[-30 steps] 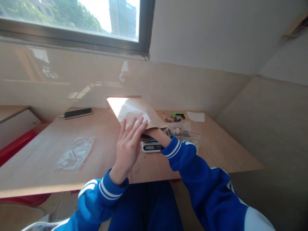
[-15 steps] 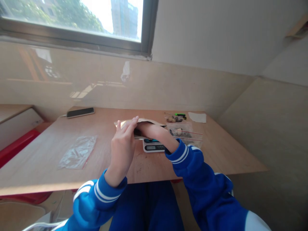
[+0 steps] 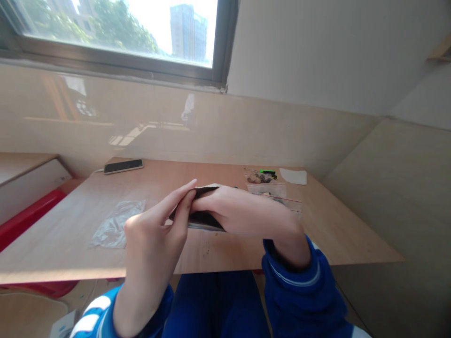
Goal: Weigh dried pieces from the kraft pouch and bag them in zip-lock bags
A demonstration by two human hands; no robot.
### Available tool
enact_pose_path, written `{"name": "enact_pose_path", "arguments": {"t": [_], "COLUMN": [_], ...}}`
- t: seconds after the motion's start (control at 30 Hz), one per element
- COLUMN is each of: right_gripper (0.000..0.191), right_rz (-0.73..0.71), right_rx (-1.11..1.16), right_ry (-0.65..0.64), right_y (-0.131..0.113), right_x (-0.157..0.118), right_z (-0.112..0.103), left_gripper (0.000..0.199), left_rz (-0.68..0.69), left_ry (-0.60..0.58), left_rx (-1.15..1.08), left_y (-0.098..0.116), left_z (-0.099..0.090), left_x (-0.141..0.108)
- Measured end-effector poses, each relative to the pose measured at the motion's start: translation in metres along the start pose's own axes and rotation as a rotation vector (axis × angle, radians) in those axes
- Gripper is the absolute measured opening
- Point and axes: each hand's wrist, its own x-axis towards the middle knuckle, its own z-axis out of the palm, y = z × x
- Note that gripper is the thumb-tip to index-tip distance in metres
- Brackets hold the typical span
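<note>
A pouch (image 3: 206, 219) with a dark inside and a paler outer side is held up over the table, its mouth facing me. My left hand (image 3: 155, 232) pinches the pouch's left edge between thumb and fingers. Through the mouth reaches my right hand (image 3: 220, 202), its fingers hidden inside, so I cannot see whether they hold anything. The digital scale seen earlier is now hidden behind the pouch and my right hand.
On the wooden table (image 3: 197, 256), a clear plastic bag (image 3: 118, 224) lies left and a phone (image 3: 123, 166) sits far left. Zip bags with dried pieces (image 3: 259, 178), a green-and-black tool (image 3: 268, 172) and white paper (image 3: 293, 176) are at back right. Dark crumbs lie near the front edge.
Both hands and the pouch have come closer to me. My right forearm has swung more sideways, with the hand still inside the pouch. The scale has gone out of sight.
</note>
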Motion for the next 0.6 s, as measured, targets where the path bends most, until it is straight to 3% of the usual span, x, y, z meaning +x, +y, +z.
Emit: {"name": "enact_pose_path", "arguments": {"t": [0.1,0.17,0.33,0.4,0.5,0.6], "right_gripper": [0.03,0.031,0.031,0.031,0.028,0.03], "right_rz": [-0.123,-0.135,-0.038,0.025,0.133,0.32], "right_rx": [0.156,0.25,0.423,0.512,0.663,0.666], "right_ry": [0.036,0.14,0.407,0.615,0.862,0.818], "right_y": [-0.019,-0.032,-0.038,-0.02,0.028,0.091], "right_x": [-0.012,-0.021,-0.038,-0.039,-0.037,-0.032], "right_z": [-0.01,-0.014,-0.013,-0.008,0.009,0.04], "left_gripper": [0.018,0.016,0.018,0.021,0.017,0.012], "left_rz": [-0.1,-0.151,-0.245,-0.338,-0.457,-0.484], "left_ry": [-0.062,-0.107,-0.14,-0.192,-0.199,-0.16], "left_rx": [-0.118,-0.179,-0.219,-0.251,-0.269,-0.256], "left_y": [0.005,0.006,0.002,-0.006,-0.026,-0.051], "left_z": [-0.018,-0.028,-0.042,-0.041,-0.034,-0.02], "left_x": [-0.002,-0.003,0.004,0.011,0.027,0.047]}}
